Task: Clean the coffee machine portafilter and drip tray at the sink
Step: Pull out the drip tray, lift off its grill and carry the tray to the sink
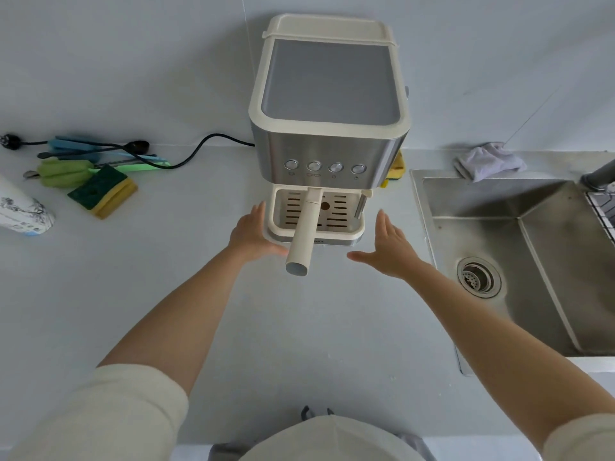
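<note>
A cream and steel coffee machine (pixel 327 128) stands on the grey counter. Its portafilter sits locked in the front, and the cream handle (pixel 303 234) juts toward me. Below it the cream drip tray (pixel 352 231) with a slotted grate sits in the machine's base. My left hand (pixel 253 236) is at the tray's left side with straight fingers, touching or nearly touching it. To the tray's right, my right hand (pixel 387 246) hovers with fingers spread, holding nothing. The steel sink (pixel 532 254) lies to the right.
At the left lie a green and yellow sponge (pixel 103 191), a green brush (pixel 63 173), several utensils and the machine's black cord (pixel 199 149). A white patterned bottle (pixel 20 209) lies at the far left. A grey cloth (pixel 489 161) sits behind the sink, the tap (pixel 599 176) at right.
</note>
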### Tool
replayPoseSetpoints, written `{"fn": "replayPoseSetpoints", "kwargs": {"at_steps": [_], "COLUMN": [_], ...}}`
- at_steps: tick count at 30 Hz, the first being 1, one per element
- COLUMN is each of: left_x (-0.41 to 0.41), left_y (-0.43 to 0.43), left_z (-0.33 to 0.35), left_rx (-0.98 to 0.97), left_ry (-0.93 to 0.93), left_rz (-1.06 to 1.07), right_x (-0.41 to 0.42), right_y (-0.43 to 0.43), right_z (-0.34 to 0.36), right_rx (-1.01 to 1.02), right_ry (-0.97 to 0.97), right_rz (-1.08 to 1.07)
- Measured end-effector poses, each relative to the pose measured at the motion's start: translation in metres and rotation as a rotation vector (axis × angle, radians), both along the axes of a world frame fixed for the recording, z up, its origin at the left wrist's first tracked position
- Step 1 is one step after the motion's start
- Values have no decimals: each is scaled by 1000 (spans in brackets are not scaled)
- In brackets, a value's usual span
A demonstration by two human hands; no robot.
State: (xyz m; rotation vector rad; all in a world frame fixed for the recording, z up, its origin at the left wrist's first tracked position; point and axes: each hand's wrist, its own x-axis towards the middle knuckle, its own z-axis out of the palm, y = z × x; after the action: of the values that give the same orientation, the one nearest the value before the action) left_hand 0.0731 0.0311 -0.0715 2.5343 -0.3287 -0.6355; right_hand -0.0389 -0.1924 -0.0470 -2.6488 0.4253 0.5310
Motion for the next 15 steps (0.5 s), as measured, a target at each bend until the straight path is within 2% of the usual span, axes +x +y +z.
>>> {"fn": "replayPoseSetpoints", "kwargs": {"at_steps": [6,12,15], "left_x": [15,23,26], "left_y": [-4,-13,-16], "left_z": [-25,-30,-27], "left_rx": [53,-37,-51], "left_ry": [-12,-91,-51], "left_rz": [-54,-27,-5], "right_x": [33,54,55], "right_y": [1,0,0], "right_z": [-22,-38,-43], "right_rx": [49,13,22], "right_ry": [-44,-47,-47], "right_rz": [-7,4,-21]}}
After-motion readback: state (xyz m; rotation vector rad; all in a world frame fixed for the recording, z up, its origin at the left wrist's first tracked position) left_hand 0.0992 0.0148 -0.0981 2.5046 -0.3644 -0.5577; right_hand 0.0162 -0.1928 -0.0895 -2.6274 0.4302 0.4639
